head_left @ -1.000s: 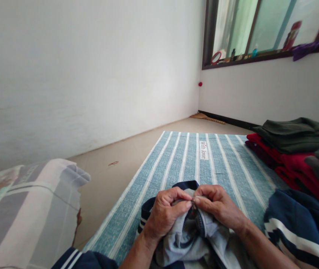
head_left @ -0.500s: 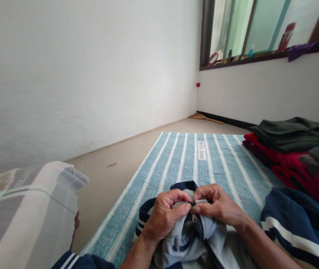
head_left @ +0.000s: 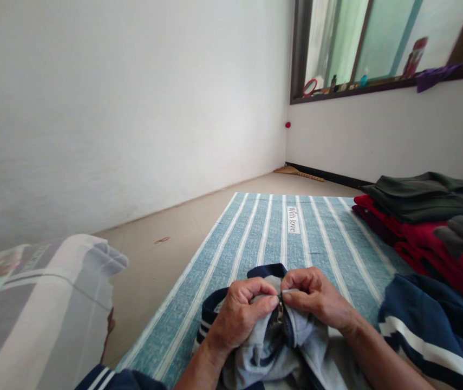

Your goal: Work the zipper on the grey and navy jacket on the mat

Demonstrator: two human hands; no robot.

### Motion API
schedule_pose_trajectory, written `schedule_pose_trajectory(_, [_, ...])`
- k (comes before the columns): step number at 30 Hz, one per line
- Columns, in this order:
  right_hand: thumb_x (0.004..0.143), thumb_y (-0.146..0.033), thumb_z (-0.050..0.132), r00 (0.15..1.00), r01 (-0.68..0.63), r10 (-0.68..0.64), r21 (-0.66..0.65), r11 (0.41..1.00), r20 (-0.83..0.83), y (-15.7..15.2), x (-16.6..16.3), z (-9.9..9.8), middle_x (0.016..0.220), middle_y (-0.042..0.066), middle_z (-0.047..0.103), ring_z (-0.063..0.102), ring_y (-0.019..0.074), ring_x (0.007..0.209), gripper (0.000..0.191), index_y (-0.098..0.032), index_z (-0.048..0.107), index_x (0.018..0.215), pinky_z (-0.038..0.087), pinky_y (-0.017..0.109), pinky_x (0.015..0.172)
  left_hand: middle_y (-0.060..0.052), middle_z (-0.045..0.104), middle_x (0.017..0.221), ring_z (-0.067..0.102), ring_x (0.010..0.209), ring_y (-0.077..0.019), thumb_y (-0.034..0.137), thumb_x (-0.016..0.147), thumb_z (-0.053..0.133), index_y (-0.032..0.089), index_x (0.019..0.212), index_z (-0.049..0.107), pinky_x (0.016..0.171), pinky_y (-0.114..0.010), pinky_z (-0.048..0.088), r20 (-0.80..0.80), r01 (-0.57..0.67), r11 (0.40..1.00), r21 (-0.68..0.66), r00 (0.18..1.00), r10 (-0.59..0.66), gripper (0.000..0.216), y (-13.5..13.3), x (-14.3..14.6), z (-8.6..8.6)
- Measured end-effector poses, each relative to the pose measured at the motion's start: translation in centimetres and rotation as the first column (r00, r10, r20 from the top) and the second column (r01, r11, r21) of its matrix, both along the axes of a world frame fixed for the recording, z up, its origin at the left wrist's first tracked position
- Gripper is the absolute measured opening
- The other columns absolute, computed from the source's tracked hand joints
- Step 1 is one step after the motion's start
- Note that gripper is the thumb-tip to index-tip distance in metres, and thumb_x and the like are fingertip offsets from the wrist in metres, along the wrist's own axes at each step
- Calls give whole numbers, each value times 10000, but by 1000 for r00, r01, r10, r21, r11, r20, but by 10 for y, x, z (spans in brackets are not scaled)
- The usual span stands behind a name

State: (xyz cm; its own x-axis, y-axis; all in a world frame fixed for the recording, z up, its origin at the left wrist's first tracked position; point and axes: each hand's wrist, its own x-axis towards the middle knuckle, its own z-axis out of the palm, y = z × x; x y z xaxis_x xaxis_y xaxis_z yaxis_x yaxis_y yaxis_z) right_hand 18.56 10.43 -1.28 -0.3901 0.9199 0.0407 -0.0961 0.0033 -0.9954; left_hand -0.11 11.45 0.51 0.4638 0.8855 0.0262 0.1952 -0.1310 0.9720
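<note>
A navy jacket point(head_left: 284, 346) with a grey lining and white stripes lies bunched in front of me on a blue striped mat point(head_left: 280, 233). My left hand point(head_left: 237, 319) pinches the lining on the left side of its zipper point(head_left: 280, 313). My right hand point(head_left: 316, 300) pinches the fabric on the zipper's right side, fingertips nearly touching those of the left hand. A small zipper pull hangs between them. The jacket's navy sleeve point(head_left: 434, 325) with white stripes spreads out to the right.
A stack of folded clothes, dark green point(head_left: 426, 195) over red point(head_left: 430, 238), sits at the mat's right edge. A pale folded cloth bundle point(head_left: 40, 303) lies at the left. White walls point(head_left: 134, 108) and a window sill point(head_left: 377, 81) with small items stand behind.
My hands have stayed together at the zipper, shifting their pinch slightly; the zipper pull now hangs lower between the fingertips. The view has tilted a little.
</note>
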Motion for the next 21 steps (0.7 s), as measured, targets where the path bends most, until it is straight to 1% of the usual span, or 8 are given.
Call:
schedule_pose_trajectory(5, [736, -432, 687, 1000, -17, 17, -18, 1000, -4, -1, -1, 0, 474, -69, 393, 262, 40, 428, 315, -134, 598, 687, 183, 194, 404, 11, 479, 592, 388, 564, -101, 329, 712, 589, 125, 664, 605, 536, -232, 295, -21, 24, 998, -56, 999, -25, 210, 0, 0, 2])
schedule_pose_trajectory(9, [733, -427, 700, 1000, -18, 18, -11, 1000, -15, 0, -2, -1, 484, -68, 397, 266, 39, 443, 315, -130, 604, 694, 186, 193, 415, 10, 481, 604, 383, 567, -100, 334, 721, 574, 123, 684, 607, 531, -232, 286, -31, 48, 997, -67, 998, -50, 217, 2, -2, 4])
schedule_pose_trajectory(11, [732, -422, 709, 999, -19, 18, -11, 1000, -29, 1, -2, -1, 494, -70, 397, 263, 37, 450, 313, -129, 604, 707, 188, 191, 420, 7, 484, 606, 383, 570, -100, 355, 731, 578, 122, 682, 610, 528, -232, 280, -43, 55, 997, -60, 997, -58, 241, 4, -2, 5])
schedule_pose_trajectory(14, [725, -409, 725, 998, -17, 16, -9, 1000, -67, 2, -2, -2, 504, -78, 392, 251, 31, 453, 310, -131, 589, 719, 182, 187, 419, 15, 456, 574, 363, 554, -94, 415, 735, 605, 119, 652, 610, 515, -233, 263, -54, 54, 995, -84, 997, -58, 308, 7, -1, 6])
schedule_pose_trajectory(18, [733, -387, 729, 991, -38, 39, 13, 999, -125, 2, -3, -4, 529, -73, 428, 270, 31, 458, 299, -138, 562, 742, 177, 188, 421, 29, 425, 519, 332, 512, -82, 411, 690, 650, 119, 601, 606, 493, -230, 244, -3, 55, 979, -195, 998, -57, 309, 9, 3, 4])
schedule_pose_trajectory(21, [752, -380, 717, 986, -61, 64, 28, 998, -156, 2, -3, -3, 532, -77, 428, 277, 34, 458, 289, -149, 546, 777, 172, 192, 423, 28, 449, 493, 330, 468, -71, 374, 653, 670, 120, 581, 608, 469, -227, 232, 86, 78, 944, -320, 995, -53, 271, 9, 5, 2])
